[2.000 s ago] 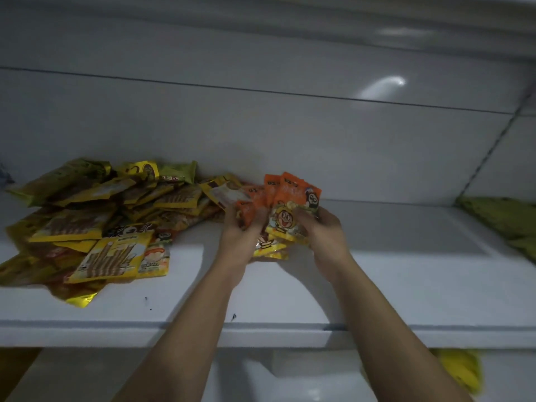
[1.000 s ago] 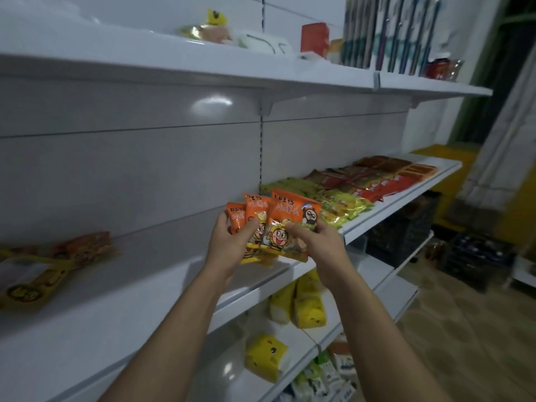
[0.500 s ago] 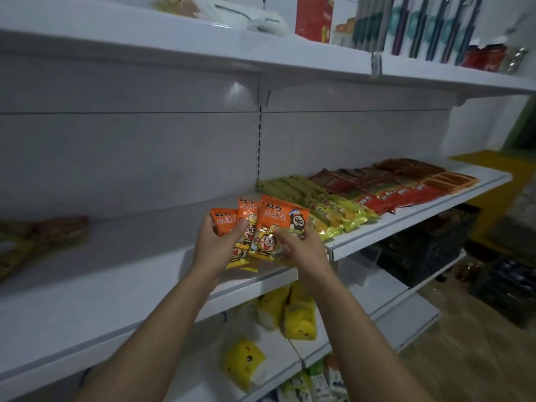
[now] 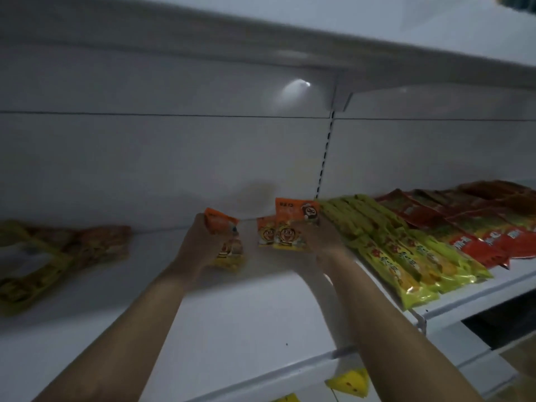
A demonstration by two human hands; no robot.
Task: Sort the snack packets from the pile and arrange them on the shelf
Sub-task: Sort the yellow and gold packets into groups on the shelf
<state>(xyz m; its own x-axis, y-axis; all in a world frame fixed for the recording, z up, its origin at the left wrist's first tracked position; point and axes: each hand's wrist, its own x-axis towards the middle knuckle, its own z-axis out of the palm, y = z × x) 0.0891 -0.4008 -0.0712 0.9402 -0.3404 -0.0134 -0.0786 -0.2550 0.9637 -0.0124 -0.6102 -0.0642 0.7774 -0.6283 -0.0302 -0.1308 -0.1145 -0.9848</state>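
Both my hands reach over the white shelf [image 4: 261,320], each holding orange snack packets with a cartoon face. My left hand [image 4: 200,242] grips a few orange packets [image 4: 223,227], tilted, just above the shelf board. My right hand [image 4: 316,236] holds two or three more orange packets [image 4: 287,224] a little to the right, their lower edges at the shelf surface beside a row of green-yellow packets [image 4: 397,250]. The unsorted pile [image 4: 58,253] of yellow and brown packets lies blurred at the far left of the same shelf.
Red packets [image 4: 478,227] lie in rows right of the green-yellow ones. An upper shelf [image 4: 261,47] overhangs the space. Yellow packets [image 4: 351,382] show on a lower shelf. A slotted upright [image 4: 324,158] divides the back panel.
The single bunch of orange packets has been split between my two hands, which have moved apart and down onto the shelf. The view has swung closer to the shelf.
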